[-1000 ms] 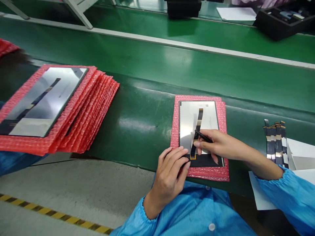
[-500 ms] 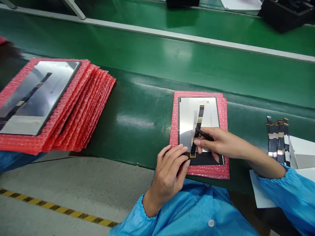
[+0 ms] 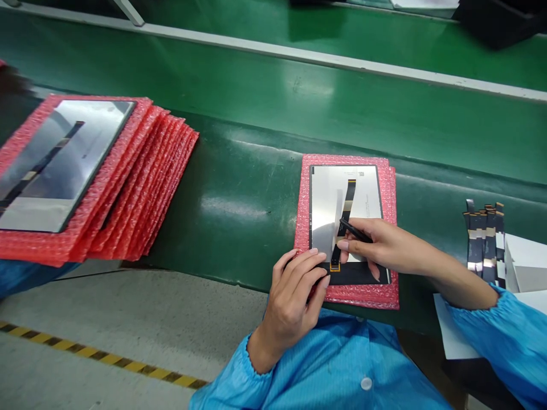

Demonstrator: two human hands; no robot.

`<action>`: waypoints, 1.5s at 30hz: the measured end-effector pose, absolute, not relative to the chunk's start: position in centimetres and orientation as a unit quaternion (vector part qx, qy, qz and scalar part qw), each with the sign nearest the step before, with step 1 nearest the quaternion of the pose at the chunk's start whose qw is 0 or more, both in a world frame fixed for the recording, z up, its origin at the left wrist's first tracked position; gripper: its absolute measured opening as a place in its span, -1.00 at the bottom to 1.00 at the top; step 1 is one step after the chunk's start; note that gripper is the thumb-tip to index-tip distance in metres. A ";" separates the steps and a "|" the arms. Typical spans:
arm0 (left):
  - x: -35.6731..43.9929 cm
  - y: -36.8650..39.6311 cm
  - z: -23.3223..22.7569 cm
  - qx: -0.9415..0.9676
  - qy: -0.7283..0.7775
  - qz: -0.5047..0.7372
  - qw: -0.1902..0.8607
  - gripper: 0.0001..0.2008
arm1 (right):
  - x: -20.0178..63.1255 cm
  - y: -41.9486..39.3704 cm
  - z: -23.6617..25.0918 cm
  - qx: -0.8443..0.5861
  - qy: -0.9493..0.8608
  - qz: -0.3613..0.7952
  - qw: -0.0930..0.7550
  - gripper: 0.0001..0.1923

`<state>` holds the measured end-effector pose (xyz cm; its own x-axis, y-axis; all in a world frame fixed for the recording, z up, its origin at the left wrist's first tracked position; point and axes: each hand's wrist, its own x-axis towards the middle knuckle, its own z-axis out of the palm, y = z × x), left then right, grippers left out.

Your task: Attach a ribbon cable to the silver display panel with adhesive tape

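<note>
A display panel (image 3: 322, 199) lies back side up on pink bubble-wrap sheets (image 3: 361, 295). Along it runs a dark flex cable (image 3: 348, 202), whose lower end meets an orange-edged connector at the panel's black strip. My left hand (image 3: 294, 296) rests with its fingers stretched over the panel's lower left corner, holding nothing. A slim black pen-like tool (image 3: 355, 231) is pinched in my right hand (image 3: 380, 246); its tip is at the middle of the cable. My right fingertips are beside the lower part of the cable and hide some of it.
On the left stands a stack of red bubble-wrap sheets (image 3: 171, 165) with another panel (image 3: 94, 148) and its cable on top. Several loose flex cables (image 3: 485, 239) lie at right by a white box (image 3: 523, 262). A pale rail (image 3: 273, 50) crosses the green bench.
The view has shifted slightly. Both hands keep nearly the same places on the panel, and the black tool's tip stays at the cable.
</note>
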<state>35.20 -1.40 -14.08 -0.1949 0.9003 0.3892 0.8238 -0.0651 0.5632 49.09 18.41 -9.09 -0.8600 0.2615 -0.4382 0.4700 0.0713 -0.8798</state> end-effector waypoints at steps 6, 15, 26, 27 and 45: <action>35.2 -1.4 -14.1 0.632 0.682 0.363 0.056 -0.83 | 49.1 18.4 -9.0 0.252 0.722 -0.638 0.087 -0.86; 35.3 -1.4 -14.0 0.630 0.683 0.366 0.056 -0.83 | 49.1 18.5 -9.0 0.255 0.723 -0.634 0.098 -0.85; 35.3 -1.4 -14.0 0.629 0.683 0.366 0.060 -0.83 | 49.1 18.5 -9.0 0.253 0.738 -0.617 0.099 -0.86; 35.3 -1.4 -14.0 0.628 0.684 0.366 0.060 -0.81 | 49.1 18.5 -9.0 0.253 0.740 -0.615 0.099 -0.86; 35.3 -1.3 -14.1 0.661 0.683 0.307 0.033 -0.62 | 48.9 18.5 -8.8 0.256 0.733 -0.621 0.106 -0.89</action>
